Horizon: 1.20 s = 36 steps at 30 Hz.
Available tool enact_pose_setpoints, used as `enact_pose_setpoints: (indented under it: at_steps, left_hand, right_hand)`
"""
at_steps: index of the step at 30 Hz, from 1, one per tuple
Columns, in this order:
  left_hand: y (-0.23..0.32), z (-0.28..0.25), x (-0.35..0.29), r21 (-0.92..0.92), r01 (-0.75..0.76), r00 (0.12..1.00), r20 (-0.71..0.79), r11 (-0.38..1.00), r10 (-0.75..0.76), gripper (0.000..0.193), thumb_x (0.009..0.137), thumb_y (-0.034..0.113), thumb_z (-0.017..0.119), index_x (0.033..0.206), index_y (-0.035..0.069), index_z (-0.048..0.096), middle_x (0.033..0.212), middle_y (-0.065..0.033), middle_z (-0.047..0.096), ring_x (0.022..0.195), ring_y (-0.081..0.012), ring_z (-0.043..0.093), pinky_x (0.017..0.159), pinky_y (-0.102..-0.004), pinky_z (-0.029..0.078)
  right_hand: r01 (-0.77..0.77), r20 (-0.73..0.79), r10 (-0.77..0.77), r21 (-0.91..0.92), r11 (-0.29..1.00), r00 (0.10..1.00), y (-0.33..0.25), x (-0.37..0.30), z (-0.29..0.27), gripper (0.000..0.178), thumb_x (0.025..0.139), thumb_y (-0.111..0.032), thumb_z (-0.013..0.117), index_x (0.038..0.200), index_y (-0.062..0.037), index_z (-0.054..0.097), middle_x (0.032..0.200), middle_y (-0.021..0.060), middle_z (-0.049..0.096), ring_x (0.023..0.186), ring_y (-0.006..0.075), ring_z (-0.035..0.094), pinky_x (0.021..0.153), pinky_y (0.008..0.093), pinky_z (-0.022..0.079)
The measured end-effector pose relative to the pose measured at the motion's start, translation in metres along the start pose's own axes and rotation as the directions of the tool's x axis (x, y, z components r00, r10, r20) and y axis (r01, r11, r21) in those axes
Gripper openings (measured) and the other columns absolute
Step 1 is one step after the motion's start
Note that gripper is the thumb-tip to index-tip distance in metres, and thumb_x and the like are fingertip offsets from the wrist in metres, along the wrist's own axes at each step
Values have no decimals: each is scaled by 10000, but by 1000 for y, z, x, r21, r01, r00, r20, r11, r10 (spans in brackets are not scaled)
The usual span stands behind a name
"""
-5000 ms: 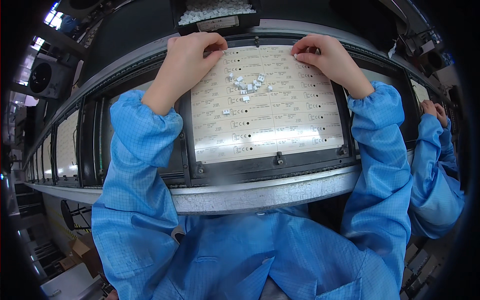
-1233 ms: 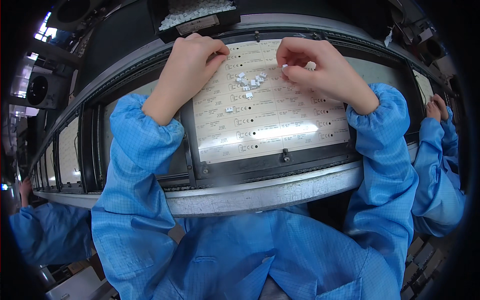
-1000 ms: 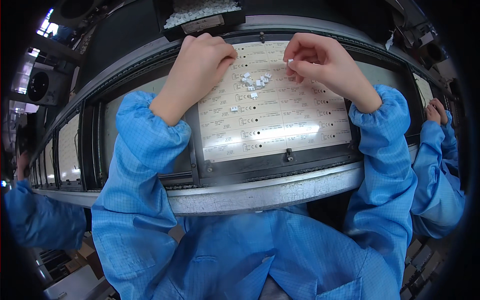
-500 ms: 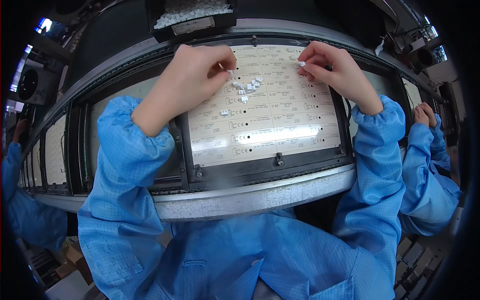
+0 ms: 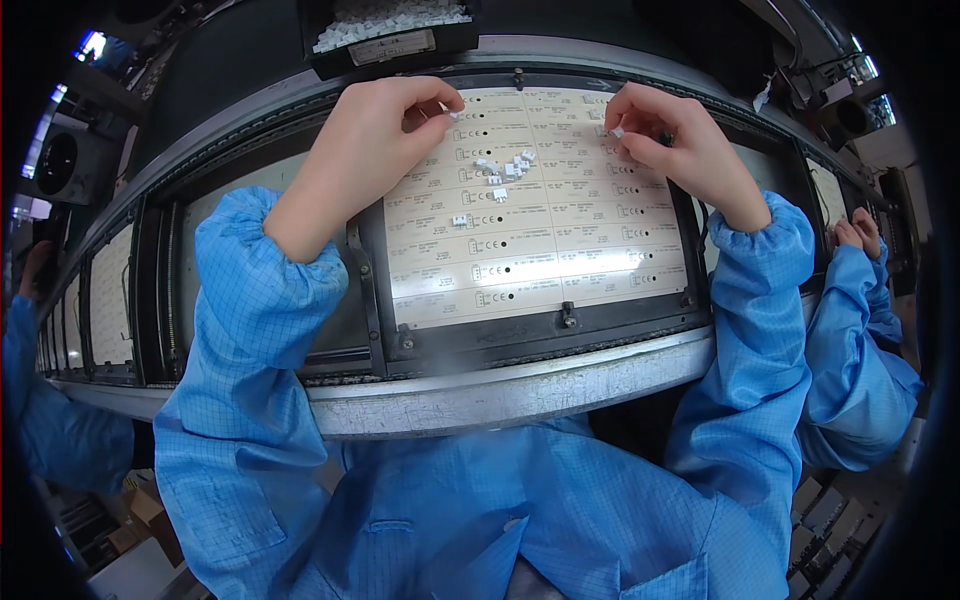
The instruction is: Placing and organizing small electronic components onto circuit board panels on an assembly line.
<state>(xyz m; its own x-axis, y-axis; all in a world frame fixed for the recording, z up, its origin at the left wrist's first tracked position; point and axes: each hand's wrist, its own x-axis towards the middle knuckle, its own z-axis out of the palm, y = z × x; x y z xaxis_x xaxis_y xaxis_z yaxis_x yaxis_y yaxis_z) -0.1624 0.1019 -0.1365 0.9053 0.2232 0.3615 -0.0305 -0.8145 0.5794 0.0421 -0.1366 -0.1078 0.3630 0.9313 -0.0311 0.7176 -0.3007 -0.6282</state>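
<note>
A pale printed circuit board panel [image 5: 560, 235] with rows of repeated markings lies in a dark frame before me. Over its far left part, my left hand [image 5: 385, 145] pinches a small white connector [image 5: 453, 115] between thumb and forefinger. Toward the far right corner, my right hand [image 5: 685, 150] grips another white connector [image 5: 616, 132] at its fingertips, close above the panel. Between the hands lies a loose cluster of white connectors [image 5: 515, 168] on the panel. A single connector [image 5: 460, 221] sits apart from them, nearer and to the left.
A black bin [image 5: 390, 45] full of white connectors stands beyond the frame. The metal rail [image 5: 520, 395] runs along the near edge. Clamp knobs [image 5: 569, 315] stick up from the frame. At right, a co-worker's hands [image 5: 858, 230] are by the line; another person's blue sleeve [image 5: 65, 440] shows at left.
My left hand has moved a little farther away over the panel with its connector. The right fingers keep their pinch near the same spot. The view has shifted slightly.
</note>
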Motion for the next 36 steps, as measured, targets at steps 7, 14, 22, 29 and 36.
enact_pose_setpoints:
  at_steps: [7, 14, 22, 29, 36]
  left_hand:
    - [-11, 5, 2, 165, -174, 985, 47, 971, 168, 117, 890, 107, 640, 960, 43, 708, 836, -94, 694, 803, -264, 656, 749, -358, 513]
    - [1, -2, 1, 330, -224, 974, 93, 917, 205, 120, 908, 139, 636, 983, 80, 708, 803, -52, 676, 878, -231, 582, 842, -367, 410]
    - [3, 1, 1, 332, -259, 966, 101, 907, 239, 122, 874, 141, 682, 957, 78, 745, 781, -49, 673, 859, -226, 584, 823, -346, 425]
    - [10, 10, -4, 445, -299, 950, 51, 844, 309, 106, 859, 120, 699, 952, 78, 727, 859, -30, 677, 916, -222, 575, 830, -351, 412]
    - [28, 7, -11, 235, -229, 968, 162, 945, 194, 99, 871, 125, 685, 961, 85, 687, 905, -23, 676, 934, -219, 575, 855, -377, 390]
  right_hand:
    - [29, 34, -32, 109, 994, 999, 6, 3, 0, 95, 929, -59, 575, 1015, -35, 609, 941, 19, 591, 849, 83, 578, 752, 219, 499]
    - [88, 17, -91, 130, 988, 996, 15, 4, 0, 104, 951, -66, 571, 1042, -31, 608, 943, 10, 598, 872, 82, 595, 762, 212, 503]
    - [122, -24, -121, 69, 990, 992, 9, 5, 1, 163, 933, -77, 602, 1079, -22, 651, 932, 25, 641, 825, 84, 590, 743, 220, 498]
    - [88, 10, -88, -15, 996, 996, 10, 5, -6, 156, 938, -108, 634, 1075, -41, 670, 932, 20, 652, 798, 97, 580, 734, 227, 494]
    - [115, -12, -117, -102, 988, 993, 8, -1, -1, 134, 932, -59, 628, 1049, -23, 680, 914, 46, 656, 780, 106, 577, 694, 244, 484]
